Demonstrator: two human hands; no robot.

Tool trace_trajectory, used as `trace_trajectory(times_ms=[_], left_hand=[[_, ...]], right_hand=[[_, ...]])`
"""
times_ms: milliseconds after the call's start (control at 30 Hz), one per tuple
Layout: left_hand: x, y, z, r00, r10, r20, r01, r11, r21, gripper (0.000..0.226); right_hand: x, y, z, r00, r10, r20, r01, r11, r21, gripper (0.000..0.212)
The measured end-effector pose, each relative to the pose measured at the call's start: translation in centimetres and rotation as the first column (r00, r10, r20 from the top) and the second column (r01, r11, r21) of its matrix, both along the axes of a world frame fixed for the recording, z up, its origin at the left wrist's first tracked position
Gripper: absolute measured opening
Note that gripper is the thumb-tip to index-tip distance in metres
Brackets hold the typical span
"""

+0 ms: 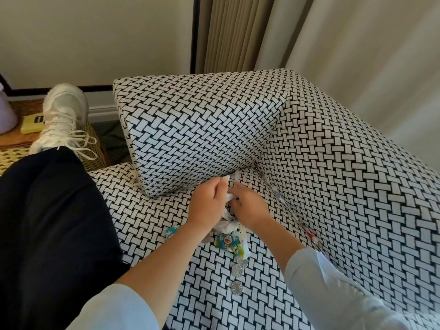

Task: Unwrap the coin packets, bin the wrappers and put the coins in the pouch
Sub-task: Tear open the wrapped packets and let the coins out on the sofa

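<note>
Both my hands meet over the patterned sofa seat (238, 310), close to its back corner. My left hand (209, 203) and my right hand (248, 206) pinch the same white wrapper (229, 196) between them. Under my hands lies a heap of crumpled white wrappers (225, 225). A blue cartoon-printed pouch (226, 241) lies just in front of that heap, partly hidden by my left wrist. Another blue printed piece (172, 231) shows left of my left forearm. Several silver coins lie loose on the seat, one (237, 288) nearest me and others (238, 270) just behind it.
The sofa's armrest block (197, 129) rises behind my hands and the backrest (357, 163) to the right. My dark-trousered leg (47, 222) and white shoe (64, 115) are at left, above a wicker table (14, 148) with a yellow book (32, 123). Small packets sit in the seat crease (310, 234).
</note>
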State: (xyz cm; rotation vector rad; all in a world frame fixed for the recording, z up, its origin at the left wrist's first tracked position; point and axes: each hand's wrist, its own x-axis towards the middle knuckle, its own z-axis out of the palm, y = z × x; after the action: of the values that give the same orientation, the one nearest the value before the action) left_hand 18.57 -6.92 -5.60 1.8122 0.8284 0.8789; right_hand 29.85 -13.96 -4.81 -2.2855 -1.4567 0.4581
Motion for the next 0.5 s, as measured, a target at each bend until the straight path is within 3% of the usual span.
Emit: trace_trajectory(times_ms=[267,400,500], left_hand=[[-0.06,0.03,-0.98,0.993,-0.015,-0.119,0.023,0.997,0.068,0.03],[-0.23,0.09,-1.12,0.985,0.001,-0.17,0.013,0.997,0.081,0.02],[-0.31,0.05,-0.97,0.986,-0.001,-0.167,0.013,0.997,0.072,0.021]], right_hand=[[0.94,-0.31,0.41,0.974,-0.167,-0.152,0.177,0.983,0.057,0.025],[0.8,-0.27,0.61,0.956,-0.202,-0.212,0.22,0.974,0.061,0.03],[0.62,0.01,0.43,0.873,-0.284,-0.395,0.318,0.948,0.02,0.033]])
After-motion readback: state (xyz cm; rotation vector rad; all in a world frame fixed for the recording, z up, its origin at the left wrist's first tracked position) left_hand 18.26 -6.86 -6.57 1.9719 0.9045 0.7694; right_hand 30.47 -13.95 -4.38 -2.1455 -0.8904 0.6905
